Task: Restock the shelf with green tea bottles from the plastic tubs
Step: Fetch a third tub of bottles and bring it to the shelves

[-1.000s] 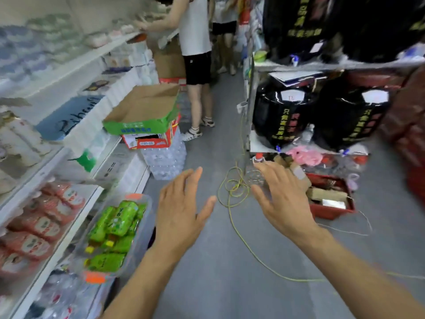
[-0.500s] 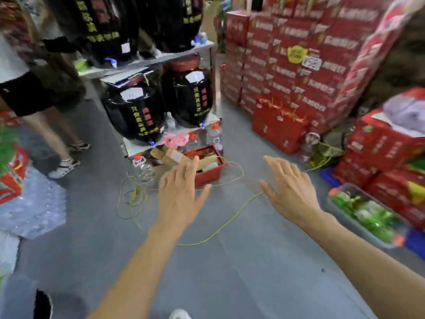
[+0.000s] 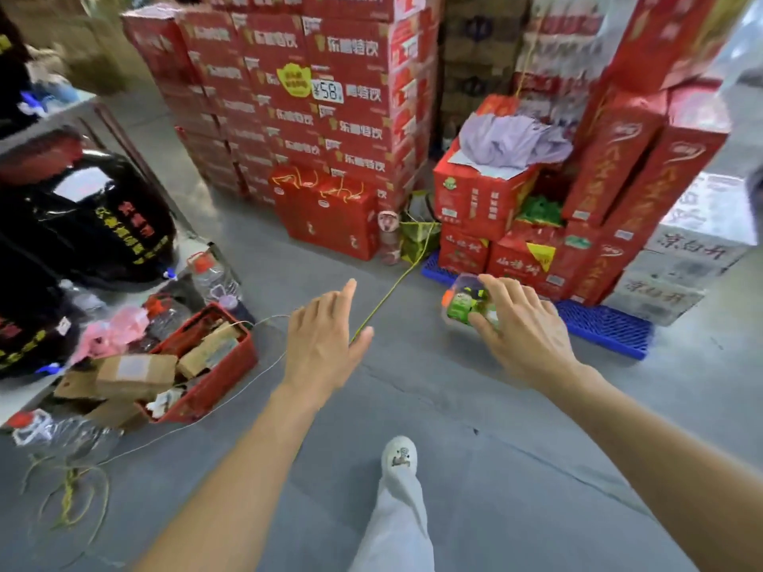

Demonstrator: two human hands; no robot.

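Note:
A clear plastic tub [image 3: 462, 301] with green tea bottles sits on the grey floor beside a blue pallet [image 3: 605, 328]. My right hand [image 3: 520, 328] hovers in front of the tub with fingers spread and hides most of it; I cannot tell whether it touches it. My left hand [image 3: 324, 344] is stretched out over the floor to the left of the tub, fingers straight, holding nothing. The shelf is out of view.
Stacks of red drink cartons [image 3: 313, 101] stand behind and to the right. A red basket [image 3: 214, 377] of cardboard pieces and black jars [image 3: 82, 216] are at the left. A yellow-green cord [image 3: 388, 291] runs across the floor. My white shoe [image 3: 398, 454] steps forward.
The view has swung right, away from the shelf aisle toward the carton stacks. The tub on the floor has come from the far right to just behind my right hand.

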